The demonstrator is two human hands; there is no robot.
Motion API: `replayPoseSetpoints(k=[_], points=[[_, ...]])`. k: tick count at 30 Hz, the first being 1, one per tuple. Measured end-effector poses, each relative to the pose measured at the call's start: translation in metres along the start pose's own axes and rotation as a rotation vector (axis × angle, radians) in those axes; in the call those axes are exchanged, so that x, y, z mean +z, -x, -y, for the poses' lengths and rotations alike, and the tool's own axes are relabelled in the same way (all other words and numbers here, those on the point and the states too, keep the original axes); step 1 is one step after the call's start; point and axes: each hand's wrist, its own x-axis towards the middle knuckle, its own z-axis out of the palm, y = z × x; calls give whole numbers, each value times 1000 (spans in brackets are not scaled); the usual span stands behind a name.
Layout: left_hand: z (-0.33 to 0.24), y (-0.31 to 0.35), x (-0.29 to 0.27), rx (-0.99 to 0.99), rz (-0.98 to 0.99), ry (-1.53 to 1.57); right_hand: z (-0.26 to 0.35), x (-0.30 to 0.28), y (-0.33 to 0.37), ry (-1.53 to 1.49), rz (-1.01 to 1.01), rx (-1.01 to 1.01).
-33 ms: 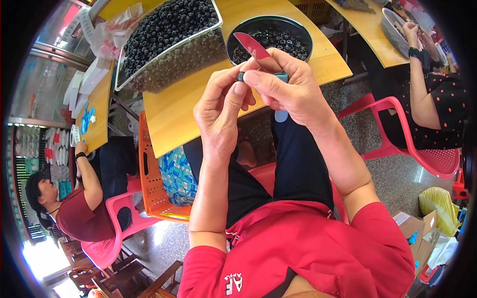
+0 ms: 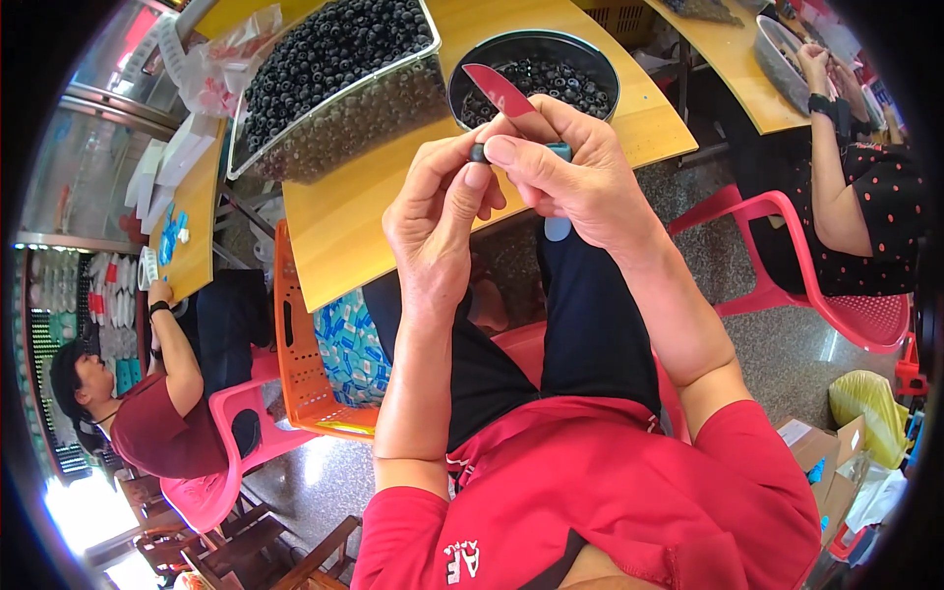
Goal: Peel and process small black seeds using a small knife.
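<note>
Both my hands meet in front of the table's near edge. My left hand (image 2: 430, 221) is closed, pinching a small dark round piece (image 2: 478, 153) between thumb and fingertips. My right hand (image 2: 600, 192) grips a small knife (image 2: 500, 93) with a red blade and a teal handle. The blade points up and to the left, beyond the fingers. My right thumb presses beside the small piece; the fingers hide most of the handle. Just past my hands stands a dark round bowl (image 2: 531, 46) holding small black ring-like parts (image 2: 565, 88).
A clear tub (image 2: 436, 41) heaped with black ring-shaped parts (image 2: 334, 54) stands left on the yellow table (image 2: 339, 236). Below is an orange crate (image 2: 295, 364) with blue-and-white packets. Co-workers sit on pink chairs (image 2: 231, 423) at left and right, at other tables.
</note>
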Motion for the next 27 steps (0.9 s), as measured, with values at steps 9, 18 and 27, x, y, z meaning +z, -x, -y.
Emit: replayPoseSetpoints(k=[9, 18, 27], points=[[3, 4, -1, 125, -20, -243, -8, -2, -3, 157, -58, -77], [8, 6, 1, 6, 5, -87, -3, -1, -2, 230, 8, -52], [9, 7, 2, -133, 32, 342, -1, -7, -4, 142, 44, 9]])
